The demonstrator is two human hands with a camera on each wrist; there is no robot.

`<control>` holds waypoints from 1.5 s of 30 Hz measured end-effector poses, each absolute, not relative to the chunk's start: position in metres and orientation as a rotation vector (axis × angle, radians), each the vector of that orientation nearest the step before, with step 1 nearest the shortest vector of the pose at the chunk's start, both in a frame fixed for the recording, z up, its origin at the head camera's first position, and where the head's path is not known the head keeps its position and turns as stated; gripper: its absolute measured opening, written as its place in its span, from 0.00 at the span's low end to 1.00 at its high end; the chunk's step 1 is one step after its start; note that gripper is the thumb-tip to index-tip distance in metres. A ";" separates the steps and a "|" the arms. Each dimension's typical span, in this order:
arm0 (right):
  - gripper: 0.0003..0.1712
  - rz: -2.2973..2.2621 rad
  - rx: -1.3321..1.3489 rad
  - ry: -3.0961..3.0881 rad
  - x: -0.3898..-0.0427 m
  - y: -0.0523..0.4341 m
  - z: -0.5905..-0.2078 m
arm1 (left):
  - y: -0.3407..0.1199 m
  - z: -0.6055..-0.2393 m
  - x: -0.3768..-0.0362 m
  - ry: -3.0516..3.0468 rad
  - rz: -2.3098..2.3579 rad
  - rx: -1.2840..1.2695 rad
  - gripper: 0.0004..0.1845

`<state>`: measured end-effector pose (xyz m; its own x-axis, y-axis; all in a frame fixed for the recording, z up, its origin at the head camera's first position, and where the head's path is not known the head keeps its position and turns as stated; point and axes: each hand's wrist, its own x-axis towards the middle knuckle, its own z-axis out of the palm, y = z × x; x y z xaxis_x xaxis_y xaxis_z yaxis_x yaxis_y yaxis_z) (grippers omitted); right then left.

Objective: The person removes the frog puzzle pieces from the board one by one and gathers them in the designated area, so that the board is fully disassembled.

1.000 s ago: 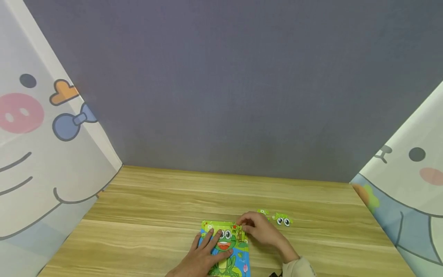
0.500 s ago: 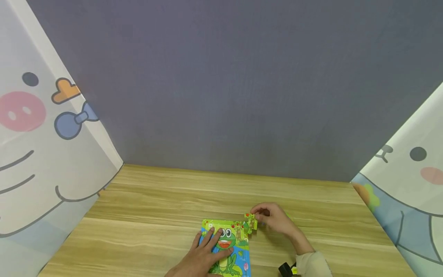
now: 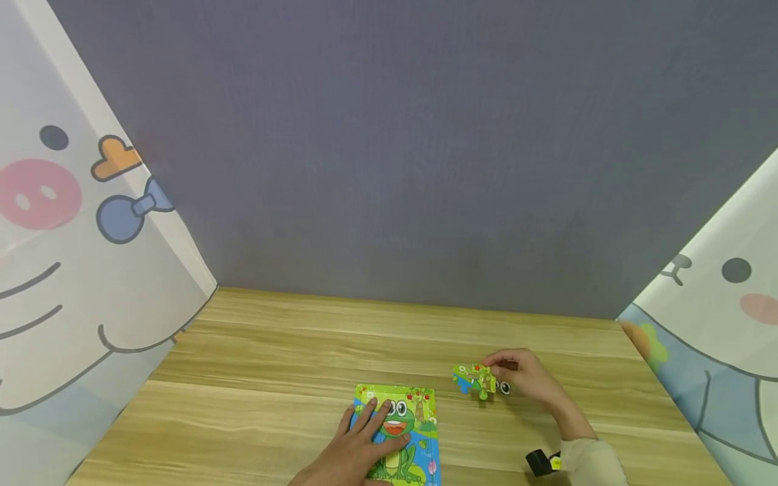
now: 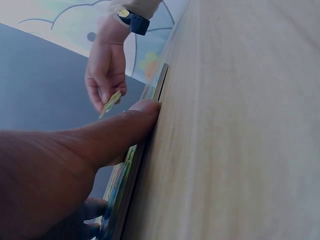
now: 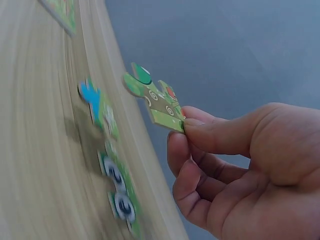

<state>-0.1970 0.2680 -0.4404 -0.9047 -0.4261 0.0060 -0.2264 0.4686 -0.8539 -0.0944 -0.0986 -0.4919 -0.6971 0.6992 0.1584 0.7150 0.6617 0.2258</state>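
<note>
My left hand lies with fingers spread on a frog picture puzzle, holding it against the table. In the left wrist view its thumb reaches to the puzzle's edge. Up and to the right, my right hand pinches a jigsaw piece between thumb and fingers, raised off the table. Green, brown tree-trunk and red patches show on that piece. Below it lie two loose pieces: a green-and-blue one and one with frog eyes, partly hidden in the head view.
A wood-grain table spreads around the hands. Behind it stands a grey panel, with cartoon-printed panels at the left and right. A small black device sits by the right wrist.
My right hand has lifted a tree-trunk piece from the puzzle's upper right corner and carried it right, over the loose pieces. My left hand has stayed in place.
</note>
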 end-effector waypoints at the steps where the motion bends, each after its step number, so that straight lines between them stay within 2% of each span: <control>1: 0.14 -1.406 -0.556 2.512 -0.197 0.272 -0.441 | -0.099 -0.492 -0.094 -2.809 -0.420 -1.196 0.34; 12: 0.13 -1.349 -0.432 2.615 -0.195 0.311 -0.446 | -0.099 -0.494 -0.095 -2.752 -0.354 -1.200 0.35; 26: 0.13 -1.274 -0.457 2.623 -0.196 0.344 -0.457 | -0.099 -0.494 -0.095 -2.806 -0.331 -1.191 0.37; 45: 0.08 -1.049 -0.274 2.811 -0.195 0.341 -0.458 | -0.099 -0.493 -0.095 -2.822 -0.329 -1.188 0.38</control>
<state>-0.1955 0.3413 -0.4583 -0.9752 -0.2137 -0.0571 -0.1240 0.7420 -0.6588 -0.0950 -0.0994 -0.4925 -0.7006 0.6999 0.1387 0.7131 0.6797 0.1719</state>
